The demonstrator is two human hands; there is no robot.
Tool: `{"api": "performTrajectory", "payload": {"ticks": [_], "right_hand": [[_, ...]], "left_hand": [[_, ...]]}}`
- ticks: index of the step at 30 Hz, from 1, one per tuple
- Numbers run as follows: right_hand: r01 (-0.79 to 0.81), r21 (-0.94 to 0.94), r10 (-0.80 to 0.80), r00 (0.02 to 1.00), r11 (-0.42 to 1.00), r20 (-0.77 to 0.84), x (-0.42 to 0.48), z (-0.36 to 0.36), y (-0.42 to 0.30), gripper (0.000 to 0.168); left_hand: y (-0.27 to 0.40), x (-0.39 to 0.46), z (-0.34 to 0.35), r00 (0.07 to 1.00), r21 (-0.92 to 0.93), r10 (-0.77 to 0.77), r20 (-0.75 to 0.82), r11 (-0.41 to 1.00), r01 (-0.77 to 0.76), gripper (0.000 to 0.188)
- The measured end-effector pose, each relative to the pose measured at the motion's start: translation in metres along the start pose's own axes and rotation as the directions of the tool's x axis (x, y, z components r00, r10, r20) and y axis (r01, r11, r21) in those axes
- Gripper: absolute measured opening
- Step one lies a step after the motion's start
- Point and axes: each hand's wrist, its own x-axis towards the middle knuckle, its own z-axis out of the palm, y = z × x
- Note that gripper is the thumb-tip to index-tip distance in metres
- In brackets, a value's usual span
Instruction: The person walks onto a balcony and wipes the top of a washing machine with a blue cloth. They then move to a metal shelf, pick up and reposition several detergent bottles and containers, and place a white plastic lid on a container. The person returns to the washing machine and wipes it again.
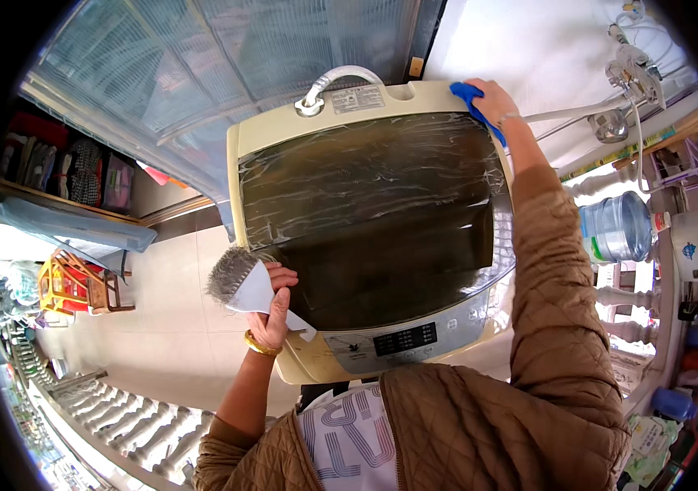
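A top-loading washing machine (275, 138) stands before me with its dark, translucent lid (373, 202) down. Wrinkled clear film covers the lid's far part. My left hand (275, 307) grips a white-handled brush (254, 291) at the machine's near left edge; its grey bristles point up and left. My right hand (496, 104) presses a blue cloth (468, 95) onto the cream rim at the far right corner. Below the lid sits the control panel (407, 340).
A grey inlet hose (339, 73) arches from the machine's back rim. Behind stands a ribbed glass door (232, 55). To the right are a large water bottle (618, 227) and a wall tap (634, 73) with pipes. Wooden chairs (76, 282) and a balustrade (134, 423) lie left.
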Motion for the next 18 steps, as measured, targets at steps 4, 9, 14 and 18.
{"api": "performTrajectory", "payload": {"ticks": [4, 9, 14, 18], "right_hand": [[0.087, 0.067, -0.087, 0.996, 0.994, 0.0, -0.01, -0.002, 0.02, 0.037], [-0.176, -0.102, 0.157, 0.973, 0.979, -0.169, -0.003, -0.003, -0.011, 0.033], [0.249, -0.105, -0.268, 0.926, 0.963, -0.266, -0.024, 0.007, -0.091, 0.032], [0.55, -0.261, -0.601, 0.777, 0.793, -0.189, -0.067, 0.053, -0.164, 0.032]], "left_hand": [[-0.001, -0.002, 0.003, 1.0, -0.009, 0.004, -0.006, 1.0, -0.004, 0.02], [-0.001, 0.0, 0.004, 1.0, -0.01, 0.03, 0.005, 1.0, -0.03, 0.019], [0.001, -0.002, 0.003, 1.0, -0.007, 0.013, -0.002, 1.0, -0.013, 0.018], [0.0, -0.002, 0.003, 1.0, -0.031, 0.0, 0.005, 1.0, 0.001, 0.019]]}}
